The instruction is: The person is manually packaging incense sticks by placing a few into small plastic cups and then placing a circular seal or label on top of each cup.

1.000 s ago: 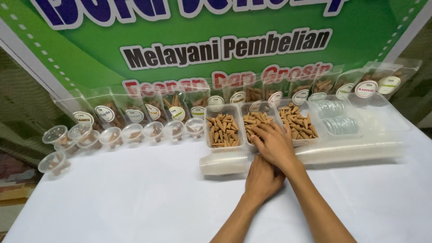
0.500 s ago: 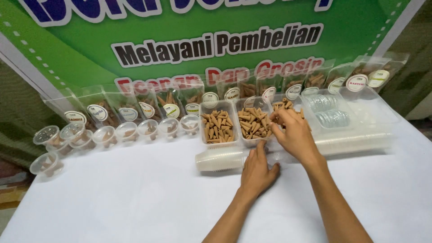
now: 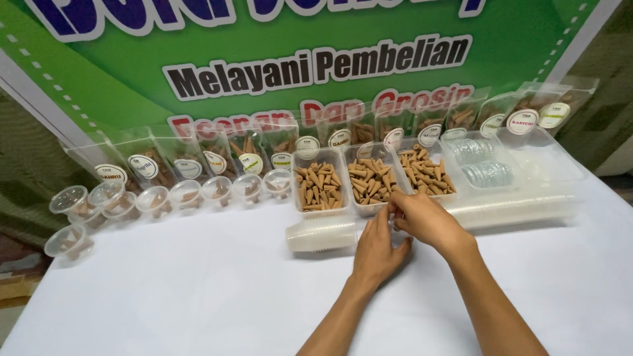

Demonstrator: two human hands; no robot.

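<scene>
Three clear trays of brown incense cones sit in a row at the 12 o'clock side of the desk [image 3: 198,296]: left tray [image 3: 318,186], middle tray [image 3: 369,180], right tray [image 3: 427,174]. Both hands meet just below the middle tray, at its 6 o'clock edge. The left hand [image 3: 377,254] rests palm down on the lying stack of clear cups [image 3: 323,235], fingers loosely closed over its open end. The right hand [image 3: 425,219] is pinched narrow at the fingertips [image 3: 395,206]; whether a cone is held there cannot be told. Filled small cups [image 3: 217,190] stand in a line toward 10 o'clock.

Assessment: the step appears to be loading a cup from the stack. The left hand would do well to keep the stack steady so it does not roll; the right should release low, close over the cup mouth, and keep clear of the tray rim.
</scene>
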